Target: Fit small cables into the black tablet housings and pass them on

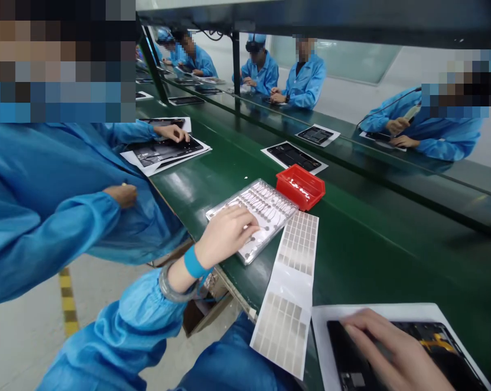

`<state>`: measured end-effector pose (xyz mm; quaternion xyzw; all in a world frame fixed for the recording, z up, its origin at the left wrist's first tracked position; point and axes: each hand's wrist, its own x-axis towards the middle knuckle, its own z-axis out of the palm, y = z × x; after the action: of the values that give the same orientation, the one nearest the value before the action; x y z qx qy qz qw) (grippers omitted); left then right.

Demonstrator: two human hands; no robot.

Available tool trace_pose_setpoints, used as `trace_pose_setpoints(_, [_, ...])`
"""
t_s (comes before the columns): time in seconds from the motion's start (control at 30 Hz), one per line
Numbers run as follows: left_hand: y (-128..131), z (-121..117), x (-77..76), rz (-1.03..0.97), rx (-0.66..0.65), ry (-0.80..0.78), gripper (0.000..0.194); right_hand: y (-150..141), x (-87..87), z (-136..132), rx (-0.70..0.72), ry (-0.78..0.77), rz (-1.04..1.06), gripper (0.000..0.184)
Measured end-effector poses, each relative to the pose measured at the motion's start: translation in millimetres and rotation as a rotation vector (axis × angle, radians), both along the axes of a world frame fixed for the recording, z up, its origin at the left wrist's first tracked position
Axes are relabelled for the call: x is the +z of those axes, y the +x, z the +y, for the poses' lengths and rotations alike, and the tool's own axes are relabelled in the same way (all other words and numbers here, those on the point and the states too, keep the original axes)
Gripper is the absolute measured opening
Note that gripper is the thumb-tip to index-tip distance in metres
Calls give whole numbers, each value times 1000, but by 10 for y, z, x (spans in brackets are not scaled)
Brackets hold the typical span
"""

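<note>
My left hand (229, 231) reaches over a clear plastic tray (251, 255). Its thumb and forefinger are pinched at the wire of a small wired disc (267, 228); rows of similar discs with thin wires lie in the tray. My right hand (395, 350) is over an opened black tablet-like device (346, 358), thumb and forefinger tips close together near its upper left edge. What they hold, if anything, is hidden. Under the device lies a white sheet (416, 310). Between my hands stretches a strip of pale rectangular stickers (288, 320).
A red bin (301, 187) with white marks stands behind the tray. Beyond it, more black devices (294, 156) lie on white sheets along the green bench (375, 250). A co-worker in blue (58, 201) sits close on my left; others work across the bench. A dark shelf (330, 24) hangs overhead.
</note>
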<state>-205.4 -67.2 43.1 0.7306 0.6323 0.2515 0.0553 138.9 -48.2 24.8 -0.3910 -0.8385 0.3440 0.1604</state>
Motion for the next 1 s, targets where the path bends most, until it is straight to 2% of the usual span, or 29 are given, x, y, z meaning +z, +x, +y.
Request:
trace_pose_setpoints(0.03, [116, -56, -13, -235, 13, -22, 25, -183, 41, 21, -9, -29, 56, 20])
trace_pose_setpoints(0.07, [246, -118, -33, -556, 5, -85, 26, -367, 73, 36, -30, -53, 131, 22])
trace_pose_setpoints(0.1, [382, -181, -61, -862, -32, -191, 29, -544, 96, 46, -51, -94, 207, 23])
trace_pose_setpoints(0.17, [636, -295, -128, -1320, -47, -353, 34, -851, 124, 51, -71, -210, 368, 24])
trace_pose_setpoints(0.27, [866, -385, -213, -1685, -50, -493, 38, -1142, 142, 24, -104, -448, 572, 20])
trace_pose_setpoints(0.37, [901, -390, -249, -1822, -54, -548, 37, -1253, 161, -13, -146, -643, 673, 20])
trace_pose_setpoints(0.43, [875, -389, -259, -1788, -75, -587, 38, -1269, 172, -16, -156, -718, 676, 23])
trace_pose_setpoints(0.5, [847, -407, -266, -1596, -100, -522, 37, -1270, 174, 11, -175, -732, 649, 26])
trace_pose_setpoints(0.53, [834, -422, -269, -1437, -86, -399, 33, -1269, 172, 33, -183, -706, 623, 27])
trace_pose_setpoints(0.63, [788, -462, -269, -815, -16, 185, 15, -1274, 161, 111, -161, -542, 482, 28])
trace_pose_setpoints(0.7, [742, -461, -258, -460, -30, 436, 19, -1283, 156, 144, -97, -436, 381, 25])
trace_pose_setpoints(0.8, [666, -418, -229, -223, -84, 494, 21, -1299, 152, 144, -20, -335, 296, 21])
trace_pose_setpoints(1.0, [651, -364, -209, -126, -79, 461, 14, -1323, 127, 128, 15, -297, 253, 19])
